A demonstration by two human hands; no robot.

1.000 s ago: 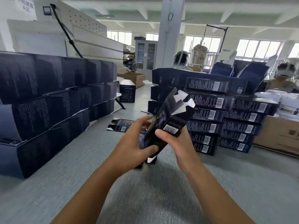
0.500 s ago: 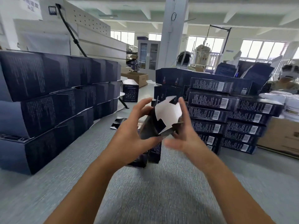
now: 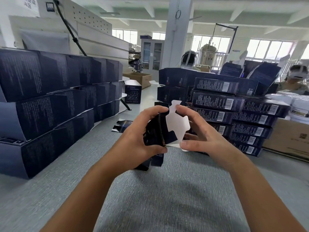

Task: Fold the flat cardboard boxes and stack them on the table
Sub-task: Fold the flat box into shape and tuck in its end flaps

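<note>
A dark blue cardboard box (image 3: 154, 131), part folded, is held above the grey table (image 3: 167, 190) in front of me. My left hand (image 3: 138, 139) grips its dark body from the left, thumb at the lower edge. My right hand (image 3: 199, 131) curls round the box's open end, fingertips on the white inner flap (image 3: 177, 124) and thumb at the flap's lower corner. Folded boxes stand in a long stack (image 3: 55, 101) on the left and in another stack (image 3: 234, 114) on the right.
A single upright box (image 3: 133, 94) and a flat blank (image 3: 122, 126) lie further back on the table. A brown carton (image 3: 291, 139) sits at the right edge. Two people wearing headsets work behind the right stack. A white pillar (image 3: 175, 36) rises beyond.
The box has been turned so its open end with the white flaps faces me. My right hand has moved from under the box to its flaps and closed round them.
</note>
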